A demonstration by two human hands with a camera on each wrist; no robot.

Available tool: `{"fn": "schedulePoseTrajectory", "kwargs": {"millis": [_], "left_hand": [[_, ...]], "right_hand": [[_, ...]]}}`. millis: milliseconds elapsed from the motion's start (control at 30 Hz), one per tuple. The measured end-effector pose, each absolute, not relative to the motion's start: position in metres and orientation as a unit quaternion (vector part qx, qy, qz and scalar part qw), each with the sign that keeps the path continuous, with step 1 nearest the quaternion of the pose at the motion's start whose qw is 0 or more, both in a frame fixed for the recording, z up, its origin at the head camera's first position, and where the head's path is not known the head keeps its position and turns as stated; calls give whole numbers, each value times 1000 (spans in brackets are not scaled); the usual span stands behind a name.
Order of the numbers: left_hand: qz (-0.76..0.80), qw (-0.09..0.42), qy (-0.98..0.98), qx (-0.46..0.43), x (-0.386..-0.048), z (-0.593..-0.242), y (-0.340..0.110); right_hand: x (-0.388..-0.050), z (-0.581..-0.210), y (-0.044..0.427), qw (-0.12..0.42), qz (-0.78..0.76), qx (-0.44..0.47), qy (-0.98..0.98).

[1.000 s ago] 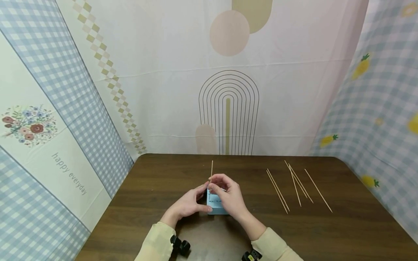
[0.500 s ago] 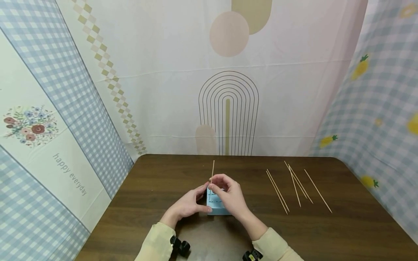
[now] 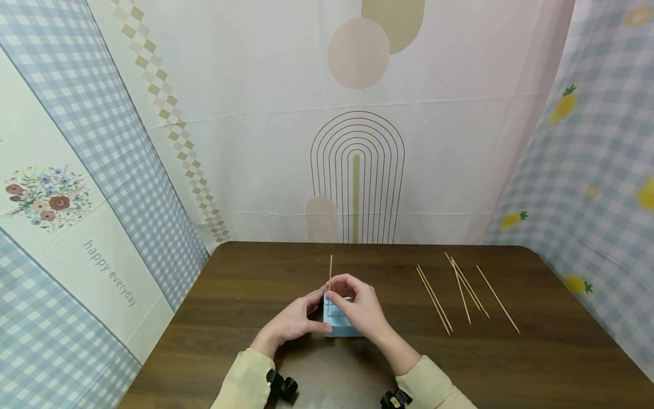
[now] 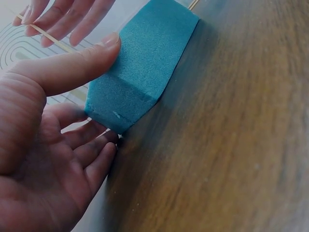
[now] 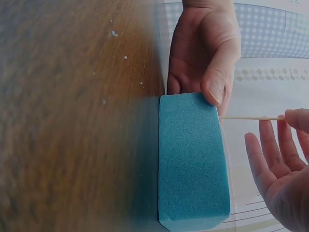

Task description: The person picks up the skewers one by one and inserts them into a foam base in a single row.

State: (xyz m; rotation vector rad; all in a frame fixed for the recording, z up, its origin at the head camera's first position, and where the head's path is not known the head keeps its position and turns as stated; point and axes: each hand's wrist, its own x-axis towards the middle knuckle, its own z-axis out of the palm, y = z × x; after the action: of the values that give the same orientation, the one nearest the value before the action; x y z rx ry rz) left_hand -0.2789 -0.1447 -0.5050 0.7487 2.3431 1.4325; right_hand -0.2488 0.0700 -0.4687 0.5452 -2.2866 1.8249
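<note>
A light blue foam block (image 3: 343, 330) lies on the brown table; short dark marks show on its top. My left hand (image 3: 292, 322) grips the block's left end, thumb at the near side and fingers behind, as the left wrist view of the foam block (image 4: 149, 48) shows. Between thumb and fingertips, my right hand (image 3: 365, 307) pinches a thin wooden stick (image 3: 330, 270), nearly upright over that same end. In the right wrist view the wooden stick (image 5: 248, 118) meets the block's top beside the left thumb. How deep its lower tip sits is hidden.
Several loose wooden sticks (image 3: 434, 298) lie spread over the right part of the brown table (image 3: 245, 267). White crumbs (image 5: 114, 34) dot the tabletop close to the block. Printed cloth hangs behind the table and on both sides.
The stick's top leaned slightly right, then swung back left and now stands a little lower. My right fingers shifted slightly with it; the left hand and the block have stayed put.
</note>
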Motion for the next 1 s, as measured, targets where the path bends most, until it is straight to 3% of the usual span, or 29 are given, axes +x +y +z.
{"fn": "schedulePoseTrajectory", "kwargs": {"millis": [1000], "left_hand": [[495, 155, 813, 265, -280, -506, -146]], "right_hand": [[-252, -475, 76, 41, 502, 236, -831]]}}
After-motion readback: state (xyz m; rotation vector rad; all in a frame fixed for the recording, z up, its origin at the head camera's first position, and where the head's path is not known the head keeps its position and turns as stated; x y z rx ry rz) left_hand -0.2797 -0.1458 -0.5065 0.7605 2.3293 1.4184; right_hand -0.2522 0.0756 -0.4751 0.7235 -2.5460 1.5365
